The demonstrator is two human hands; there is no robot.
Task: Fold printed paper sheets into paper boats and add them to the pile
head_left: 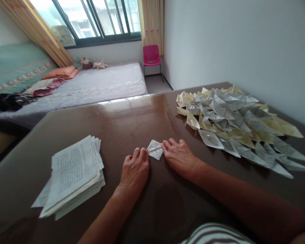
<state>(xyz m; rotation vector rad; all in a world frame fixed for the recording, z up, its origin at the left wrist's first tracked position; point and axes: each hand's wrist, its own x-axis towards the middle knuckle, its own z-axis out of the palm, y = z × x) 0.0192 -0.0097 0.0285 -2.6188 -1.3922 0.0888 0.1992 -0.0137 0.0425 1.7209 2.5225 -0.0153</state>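
Note:
A small folded piece of printed paper (155,149) lies flat on the dark brown table (122,122), shaped like a little diamond. My left hand (134,169) rests palm down with its fingertips pressed on the paper's left edge. On the other side, my right hand (178,154) lies flat too, fingers together and touching the paper's right edge. Both hands pin the paper to the table between them.
A stack of printed sheets (73,173) sits at the left of the table. A large heap of folded paper boats (234,122) covers the right side. Beyond the table are a bed (91,84), a pink chair (151,57) and a window.

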